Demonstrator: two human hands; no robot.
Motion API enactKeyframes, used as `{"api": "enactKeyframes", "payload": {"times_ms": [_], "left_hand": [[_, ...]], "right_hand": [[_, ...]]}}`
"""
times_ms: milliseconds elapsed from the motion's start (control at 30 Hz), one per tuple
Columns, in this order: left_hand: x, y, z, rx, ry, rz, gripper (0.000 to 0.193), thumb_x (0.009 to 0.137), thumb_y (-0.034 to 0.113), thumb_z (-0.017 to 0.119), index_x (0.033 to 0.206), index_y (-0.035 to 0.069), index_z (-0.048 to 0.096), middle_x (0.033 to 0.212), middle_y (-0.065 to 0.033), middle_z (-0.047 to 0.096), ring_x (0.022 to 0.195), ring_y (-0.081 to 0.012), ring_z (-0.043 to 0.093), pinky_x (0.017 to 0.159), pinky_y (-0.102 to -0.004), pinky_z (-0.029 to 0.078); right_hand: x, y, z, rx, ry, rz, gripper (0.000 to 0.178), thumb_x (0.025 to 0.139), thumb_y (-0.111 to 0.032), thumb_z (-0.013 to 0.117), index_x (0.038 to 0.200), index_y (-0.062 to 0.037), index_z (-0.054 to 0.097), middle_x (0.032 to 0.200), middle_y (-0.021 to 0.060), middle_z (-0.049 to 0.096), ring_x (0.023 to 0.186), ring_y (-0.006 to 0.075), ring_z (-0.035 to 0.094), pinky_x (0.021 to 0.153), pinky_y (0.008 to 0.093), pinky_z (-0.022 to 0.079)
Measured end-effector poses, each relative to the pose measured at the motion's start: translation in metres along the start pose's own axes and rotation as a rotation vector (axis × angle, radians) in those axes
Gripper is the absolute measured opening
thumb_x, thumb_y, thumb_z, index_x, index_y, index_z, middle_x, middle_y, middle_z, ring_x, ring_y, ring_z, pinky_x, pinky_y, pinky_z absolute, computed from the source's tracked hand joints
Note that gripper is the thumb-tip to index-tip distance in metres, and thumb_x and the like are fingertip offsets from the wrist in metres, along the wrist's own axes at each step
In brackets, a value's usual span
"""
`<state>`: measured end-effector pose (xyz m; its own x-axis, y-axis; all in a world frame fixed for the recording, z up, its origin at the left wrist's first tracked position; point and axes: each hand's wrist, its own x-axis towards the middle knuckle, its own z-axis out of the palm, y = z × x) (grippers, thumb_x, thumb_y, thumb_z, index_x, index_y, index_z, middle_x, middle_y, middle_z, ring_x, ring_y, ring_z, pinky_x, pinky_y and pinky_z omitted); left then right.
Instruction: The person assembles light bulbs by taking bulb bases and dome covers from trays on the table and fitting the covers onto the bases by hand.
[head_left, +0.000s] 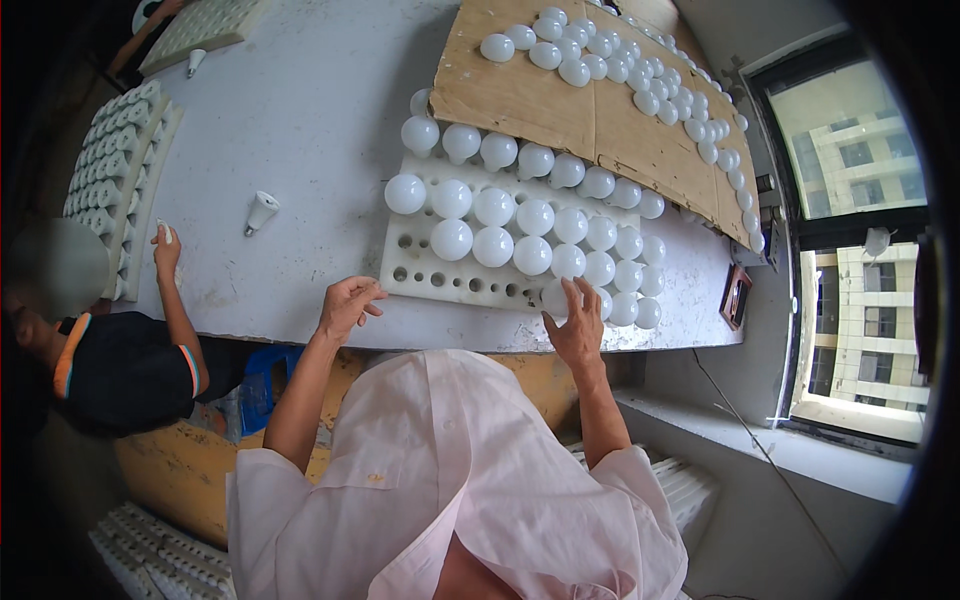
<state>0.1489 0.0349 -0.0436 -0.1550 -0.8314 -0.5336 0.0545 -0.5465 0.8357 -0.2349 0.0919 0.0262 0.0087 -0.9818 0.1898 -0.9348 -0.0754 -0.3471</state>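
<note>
A white foam rack [450, 288] with rows of round holes lies along the table's near edge, partly filled with white round light bulbs [493, 246]. My right hand [577, 335] is at its front row, with thumb and fingers around a white bulb [553, 296] there. That bulb is partly hidden by the hand. My left hand [349, 305] hovers by the rack's near left corner, fingers loosely bent and apart, holding nothing. Several holes in the front left of the rack are bare.
Cardboard [520, 88] bearing many bulbs covers the far right of the table [300, 150]. A single bulb with its base [262, 212] lies left of the rack. At left, another person [130, 370] reaches beside stacked trays [118, 180]. A window [860, 240] is at right.
</note>
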Motion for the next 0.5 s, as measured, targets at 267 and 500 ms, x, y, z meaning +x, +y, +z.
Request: {"api": "enactKeyframes", "payload": {"times_ms": [267, 500], "left_hand": [[0.04, -0.015, -0.096, 0.137, 0.549, 0.312, 0.036, 0.083, 0.021, 0.069, 0.107, -0.003, 0.06, 0.098, -0.018, 0.068, 0.079, -0.0214, 0.067, 0.06, -0.0268, 0.049], [0.106, 0.031, -0.171, 0.721, 1.063, 0.307, 0.058, 0.074, 0.019, 0.071, 0.124, -0.002, 0.048, 0.116, -0.0247, 0.058, 0.109, -0.0389, 0.056, 0.092, -0.0427, 0.045]], "right_hand": [[0.015, -0.007, -0.012, -0.053, 0.178, -0.031, 0.05, 0.067, -0.01, 0.079, 0.113, -0.0093, 0.059, 0.12, 0.0162, 0.051, 0.11, 0.0371, 0.05, 0.088, 0.0463, 0.045], [0.06, -0.013, -0.011, 0.109, 0.197, -0.135, 0.045, 0.07, -0.002, 0.074, 0.112, -0.0064, 0.059, 0.117, 0.017, 0.053, 0.104, 0.033, 0.056, 0.078, 0.0393, 0.052]]}}
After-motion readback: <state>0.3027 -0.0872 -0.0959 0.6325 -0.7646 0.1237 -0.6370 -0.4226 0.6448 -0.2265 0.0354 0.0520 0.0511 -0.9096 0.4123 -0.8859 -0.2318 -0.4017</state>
